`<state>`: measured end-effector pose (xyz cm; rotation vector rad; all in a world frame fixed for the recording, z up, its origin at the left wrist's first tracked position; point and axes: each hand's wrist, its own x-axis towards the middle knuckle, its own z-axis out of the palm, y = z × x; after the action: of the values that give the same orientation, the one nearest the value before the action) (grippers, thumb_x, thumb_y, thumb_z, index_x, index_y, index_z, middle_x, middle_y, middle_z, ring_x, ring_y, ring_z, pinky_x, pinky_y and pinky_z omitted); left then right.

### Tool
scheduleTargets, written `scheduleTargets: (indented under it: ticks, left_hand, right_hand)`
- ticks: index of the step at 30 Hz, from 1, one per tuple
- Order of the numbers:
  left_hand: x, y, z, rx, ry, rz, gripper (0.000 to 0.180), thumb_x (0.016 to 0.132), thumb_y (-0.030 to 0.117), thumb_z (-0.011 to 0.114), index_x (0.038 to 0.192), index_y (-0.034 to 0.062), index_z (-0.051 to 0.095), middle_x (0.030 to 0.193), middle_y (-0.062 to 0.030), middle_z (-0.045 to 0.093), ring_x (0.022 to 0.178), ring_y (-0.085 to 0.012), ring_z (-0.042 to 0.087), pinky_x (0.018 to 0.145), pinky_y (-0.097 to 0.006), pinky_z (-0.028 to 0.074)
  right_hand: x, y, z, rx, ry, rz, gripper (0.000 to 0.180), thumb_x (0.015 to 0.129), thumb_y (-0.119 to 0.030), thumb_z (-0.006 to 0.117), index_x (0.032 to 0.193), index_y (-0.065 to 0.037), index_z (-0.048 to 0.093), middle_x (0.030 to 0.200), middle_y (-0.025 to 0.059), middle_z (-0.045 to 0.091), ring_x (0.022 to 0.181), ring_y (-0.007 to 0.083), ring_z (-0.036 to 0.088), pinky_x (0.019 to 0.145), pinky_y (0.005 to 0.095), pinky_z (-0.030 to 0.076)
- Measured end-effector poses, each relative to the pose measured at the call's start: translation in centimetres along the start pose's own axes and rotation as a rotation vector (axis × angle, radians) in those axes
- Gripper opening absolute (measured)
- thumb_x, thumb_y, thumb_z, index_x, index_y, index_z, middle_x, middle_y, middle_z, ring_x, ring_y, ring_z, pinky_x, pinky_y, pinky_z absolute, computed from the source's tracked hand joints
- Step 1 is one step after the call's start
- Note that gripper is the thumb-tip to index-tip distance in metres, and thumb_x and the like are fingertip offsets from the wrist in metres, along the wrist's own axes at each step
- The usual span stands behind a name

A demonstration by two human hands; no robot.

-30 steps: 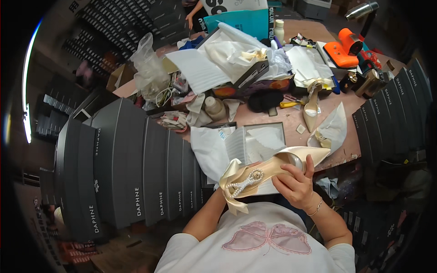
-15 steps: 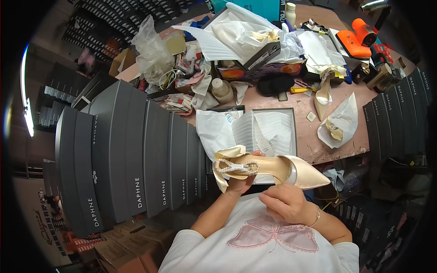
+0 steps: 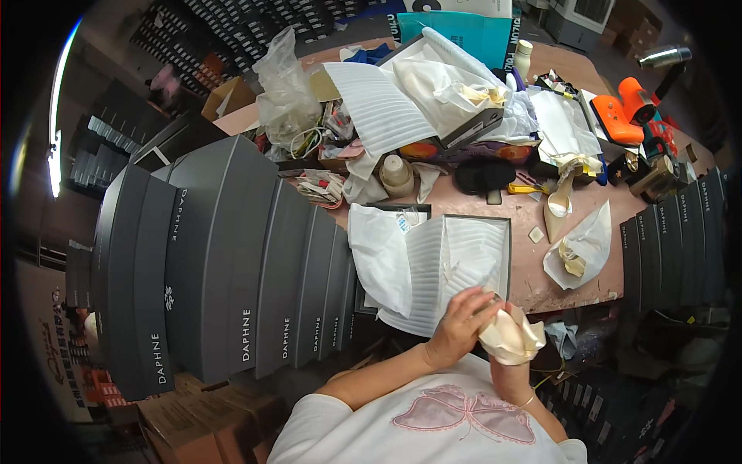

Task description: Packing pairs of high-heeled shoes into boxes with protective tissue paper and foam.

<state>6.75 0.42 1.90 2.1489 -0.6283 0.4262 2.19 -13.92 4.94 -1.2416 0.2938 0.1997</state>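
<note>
A cream satin pointed shoe [image 3: 508, 338] with a big fabric bow is held up in front of my chest, seen nearly end-on. My left hand [image 3: 461, 327] has its fingers on the shoe's upper left side, gripping it. Under it is my right hand [image 3: 510, 377], closed round the lower part, its fingers mostly hidden by the shoe. Just beyond, an open shoebox [image 3: 508, 251] lies on the table, lined with white ribbed foam sheet [image 3: 427, 267] and tissue paper [image 3: 379, 259].
Dark grey shoeboxes [image 3: 220, 255] stand stacked at my left, more boxes [image 3: 672, 240] at the right. A second cream shoe [image 3: 555, 213] and a tissue-wrapped bundle [image 3: 580, 251] lie on the pink table [image 3: 533, 271]. An orange tool [image 3: 618, 120] sits farther back.
The shoe has turned from lying sideways to end-on and shifted right. My left hand moved from beneath it to its upper left side; my right hand went under it.
</note>
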Motion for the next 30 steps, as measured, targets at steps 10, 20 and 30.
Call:
scheduleTargets:
  ticks: [10, 20, 30]
  left_hand:
    - [6.1, -22.4, -11.0, 0.615, -0.344, -0.933, 0.065, 0.087, 0.032, 0.061, 0.138, 0.0020, 0.034, 0.097, -0.0259, 0.065, 0.094, -0.0414, 0.062, 0.080, -0.049, 0.048]
    - [5.5, -25.1, -9.9, 0.843, -0.280, -0.825, 0.019, 0.085, 0.019, 0.061, 0.096, 0.0038, 0.065, 0.094, -0.0192, 0.067, 0.093, -0.0400, 0.063, 0.080, -0.048, 0.050]
    - [6.0, -9.2, -11.3, 0.349, 0.179, -0.173, 0.016, 0.078, 0.004, 0.066, 0.094, 0.0027, 0.067, 0.114, -0.0184, 0.055, 0.098, -0.0337, 0.058, 0.077, -0.041, 0.050]
  right_hand:
    - [4.8, -2.2, -7.0, -0.299, -0.484, 0.000, 0.057, 0.070, -0.010, 0.078, 0.123, 0.001, 0.057, 0.127, 0.0154, 0.057, 0.121, 0.0231, 0.051, 0.099, 0.0329, 0.041]
    - [5.1, 8.8, -6.6, -0.960, -0.389, -0.196, 0.037, 0.077, -0.018, 0.073, 0.106, 0.003, 0.064, 0.135, 0.0266, 0.046, 0.120, 0.0354, 0.051, 0.096, 0.0343, 0.043]
    - [0.4, -6.8, -6.8, 0.271, -0.484, -0.061, 0.091, 0.079, -0.065, 0.055, 0.127, 0.012, 0.045, 0.113, 0.0239, 0.060, 0.099, 0.0369, 0.062, 0.088, 0.0461, 0.051]
